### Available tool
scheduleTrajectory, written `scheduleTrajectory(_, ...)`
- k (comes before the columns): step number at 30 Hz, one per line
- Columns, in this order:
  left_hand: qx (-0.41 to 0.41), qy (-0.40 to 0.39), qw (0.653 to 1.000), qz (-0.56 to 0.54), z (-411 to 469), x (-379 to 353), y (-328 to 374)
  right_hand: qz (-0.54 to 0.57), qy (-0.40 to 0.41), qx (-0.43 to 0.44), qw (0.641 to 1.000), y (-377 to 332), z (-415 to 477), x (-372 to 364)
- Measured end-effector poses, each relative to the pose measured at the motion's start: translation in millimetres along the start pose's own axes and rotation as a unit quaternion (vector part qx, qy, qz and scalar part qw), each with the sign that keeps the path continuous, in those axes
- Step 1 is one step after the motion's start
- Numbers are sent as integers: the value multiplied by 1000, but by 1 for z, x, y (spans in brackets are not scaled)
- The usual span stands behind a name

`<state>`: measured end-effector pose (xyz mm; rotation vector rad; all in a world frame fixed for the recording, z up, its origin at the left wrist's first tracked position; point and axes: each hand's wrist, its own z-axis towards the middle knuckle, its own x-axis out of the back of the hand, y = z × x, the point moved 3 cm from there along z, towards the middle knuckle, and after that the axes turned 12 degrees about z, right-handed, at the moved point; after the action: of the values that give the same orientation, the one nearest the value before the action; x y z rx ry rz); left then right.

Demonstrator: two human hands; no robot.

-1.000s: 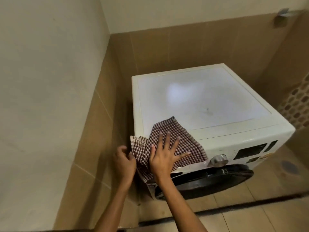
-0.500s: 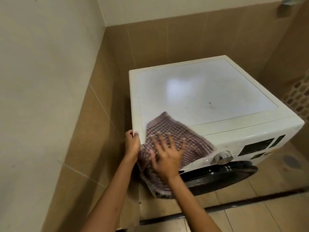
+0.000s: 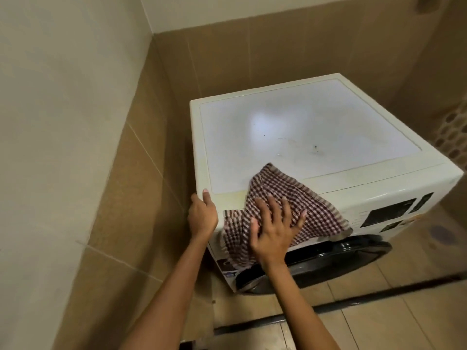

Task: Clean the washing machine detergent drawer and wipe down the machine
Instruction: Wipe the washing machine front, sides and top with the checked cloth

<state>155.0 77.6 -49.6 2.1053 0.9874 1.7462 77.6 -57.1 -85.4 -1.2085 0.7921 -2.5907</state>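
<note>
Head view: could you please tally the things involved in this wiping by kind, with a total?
washing machine: 1
checked cloth: 1
hands: 2, the left hand gripping the machine's front corner, the right hand spread flat on the cloth
total: 4

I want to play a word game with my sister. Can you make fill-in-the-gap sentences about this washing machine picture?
1. The right hand presses a checked ____ flat onto the washing machine.
2. The left hand grips the machine's front ____ corner.
3. The round door on the front is ____ in colour.
Missing words: cloth; left; black.
</note>
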Motion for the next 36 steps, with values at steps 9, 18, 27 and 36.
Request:
scheduleTrajectory(9, -31, 17, 999, -33, 4, -3, -8, -14, -95, 310, 946, 31, -43, -19)
scheduleTrajectory(18, -8, 6, 989, -148, 4, -4, -9, 367, 164, -410, 818, -1, -76, -20)
scheduleTrajectory(27, -6, -1, 989, -146, 5, -5, -10, 611, 218, -629, 428, -20, -74, -28)
scheduleTrajectory(36, -13, 15, 990, -141, 8, -7, -11, 581, 91, -612, 529, -70, -95, -57)
